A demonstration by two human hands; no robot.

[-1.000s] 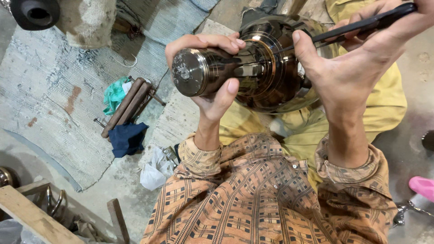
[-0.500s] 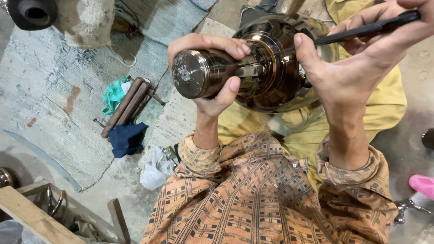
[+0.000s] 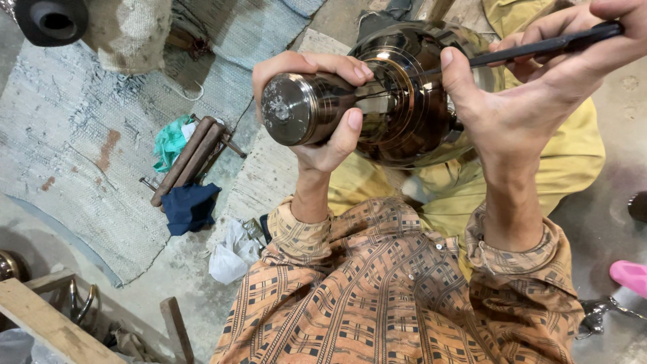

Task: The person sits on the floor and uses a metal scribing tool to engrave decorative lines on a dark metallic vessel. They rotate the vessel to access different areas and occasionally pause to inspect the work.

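Left hand (image 3: 317, 121) clenched round the neck of the dark metal vase (image 3: 377, 101), held sideways above my lap to steady it, while right hand (image 3: 532, 94) grips a thin black tool (image 3: 539, 47), thumb braced, tip on its shoulder.

Far side of the dark metal vessel (image 3: 404, 101) hidden behind its own round body; part of its neck covered by the left hand (image 3: 317, 101). Tip of the thin black tool (image 3: 539, 46) lost against the vessel's shine, exact touching point not clear. Right hand (image 3: 532, 94) cut by the top edge, right of the vessel. Black pipe (image 3: 47, 20) far left of the vessel, cut at the corner. Pink thing (image 3: 630, 276) below right, cut by the edge, kind not clear.
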